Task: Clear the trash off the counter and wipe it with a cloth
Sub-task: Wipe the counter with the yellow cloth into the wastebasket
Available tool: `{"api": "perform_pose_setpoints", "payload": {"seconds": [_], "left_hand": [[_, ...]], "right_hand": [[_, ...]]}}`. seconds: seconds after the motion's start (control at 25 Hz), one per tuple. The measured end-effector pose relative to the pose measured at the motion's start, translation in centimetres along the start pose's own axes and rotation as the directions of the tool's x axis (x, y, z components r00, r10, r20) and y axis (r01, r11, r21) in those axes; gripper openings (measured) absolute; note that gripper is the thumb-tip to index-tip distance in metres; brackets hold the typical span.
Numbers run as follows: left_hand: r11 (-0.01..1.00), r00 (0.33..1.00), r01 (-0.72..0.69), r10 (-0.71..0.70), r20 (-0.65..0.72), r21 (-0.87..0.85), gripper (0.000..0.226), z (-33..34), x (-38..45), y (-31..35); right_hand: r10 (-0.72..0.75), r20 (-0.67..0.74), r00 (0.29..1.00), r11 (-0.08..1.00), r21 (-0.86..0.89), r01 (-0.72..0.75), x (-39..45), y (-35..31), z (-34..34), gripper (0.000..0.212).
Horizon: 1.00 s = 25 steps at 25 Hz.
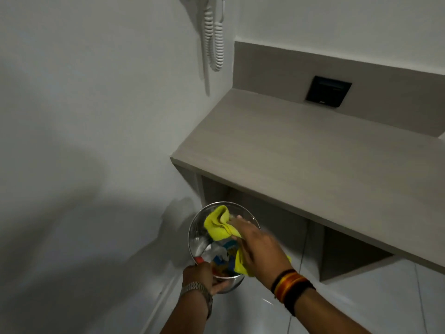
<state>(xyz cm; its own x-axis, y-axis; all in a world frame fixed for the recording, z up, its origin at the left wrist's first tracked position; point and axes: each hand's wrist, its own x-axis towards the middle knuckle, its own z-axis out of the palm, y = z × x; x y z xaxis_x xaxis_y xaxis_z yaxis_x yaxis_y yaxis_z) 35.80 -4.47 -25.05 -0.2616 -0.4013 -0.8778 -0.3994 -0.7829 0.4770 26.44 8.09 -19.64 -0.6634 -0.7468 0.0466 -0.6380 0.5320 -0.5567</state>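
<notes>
- Head view: my left hand (201, 277) is clamped on the near rim of a shiny metal bin (196, 235), fingers curled over the edge; a metal watch (196, 289) sits on that wrist.
- My right hand (258, 247) is over the mouth of the bin, closed around a yellow cloth (220, 226). 1 bunched end of the cloth sticks out past my fingers over the far side of the bin, and another fold hangs below my palm at the near side. The hand is a little blurred.
- Dark, red and orange bands (290, 286) circle my right wrist.
- Inside the bin lies the trash (220, 260): crumpled wrappers in white, blue, red and orange. I cannot tell the single pieces apart.
- The bin stands on the pale tiled floor (361, 300), in the corner beside the white wall (96, 116) and just in front of the open shelf space under the counter.
- The counter (301, 153), a light wood-grain top, runs off to the right, well above the bin.
- A dark square panel (328, 91) sits in the counter's back panel.
- A white coiled cord (214, 37) hangs on the wall above the counter's left end.
</notes>
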Motion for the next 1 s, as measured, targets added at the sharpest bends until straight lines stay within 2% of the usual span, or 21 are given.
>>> {"api": "perform_pose_setpoints", "payload": {"seconds": [0.16, 0.28, 0.4, 0.52, 0.64, 0.72, 0.88, 0.92, 1.0], "left_hand": [[1.000, 0.999, 0.029, -0.029, 0.017, 0.008, 0.033, 0.1, 3.7, -4.3], [0.997, 0.997, 0.077, -0.077, 0.017, 0.017, 0.026, 0.5, 7.9, -8.5], [0.992, 0.993, 0.117, -0.118, 0.030, 0.041, 0.019, 1.0, 12.9, -13.2], [0.989, 0.991, 0.126, -0.129, 0.044, 0.078, 0.021, 1.1, 19.2, -18.5], [0.975, 0.984, 0.166, -0.174, 0.042, 0.145, 0.025, -0.3, 23.8, -22.5], [0.962, 0.980, 0.191, -0.198, 0.017, 0.196, 0.029, -1.3, 26.3, -25.0], [0.935, 0.976, 0.215, -0.215, -0.031, 0.281, 0.033, -3.2, 28.3, -28.3], [0.922, 0.984, 0.176, -0.161, -0.072, 0.344, 0.039, -3.4, 28.1, -28.7], [0.807, 0.979, 0.001, 0.120, -0.166, 0.591, 0.065, -2.7, 25.5, -27.9]], "right_hand": [[0.067, 0.005, 0.998, 0.997, 0.043, -0.068, -2.2, 2.2, 2.7, 0.053], [0.156, -0.026, 0.987, 0.982, 0.111, -0.152, -4.4, 5.7, 7.3, 0.045], [0.301, -0.050, 0.952, 0.941, 0.176, -0.288, -6.4, 9.6, 12.6, 0.038], [0.465, -0.065, 0.883, 0.854, 0.294, -0.428, -7.5, 14.0, 18.4, 0.033], [0.611, 0.022, 0.792, 0.696, 0.461, -0.550, -8.8, 17.9, 23.6, 0.036], [0.689, 0.106, 0.717, 0.551, 0.565, -0.614, -10.0, 19.9, 26.3, 0.035], [0.785, 0.231, 0.575, 0.214, 0.770, -0.601, -12.0, 21.7, 28.2, 0.015], [0.793, 0.278, 0.541, 0.119, 0.802, -0.586, -12.2, 21.9, 28.0, 0.015], [0.750, 0.394, 0.531, -0.032, 0.823, -0.567, -12.6, 21.6, 27.1, 0.026]]}}
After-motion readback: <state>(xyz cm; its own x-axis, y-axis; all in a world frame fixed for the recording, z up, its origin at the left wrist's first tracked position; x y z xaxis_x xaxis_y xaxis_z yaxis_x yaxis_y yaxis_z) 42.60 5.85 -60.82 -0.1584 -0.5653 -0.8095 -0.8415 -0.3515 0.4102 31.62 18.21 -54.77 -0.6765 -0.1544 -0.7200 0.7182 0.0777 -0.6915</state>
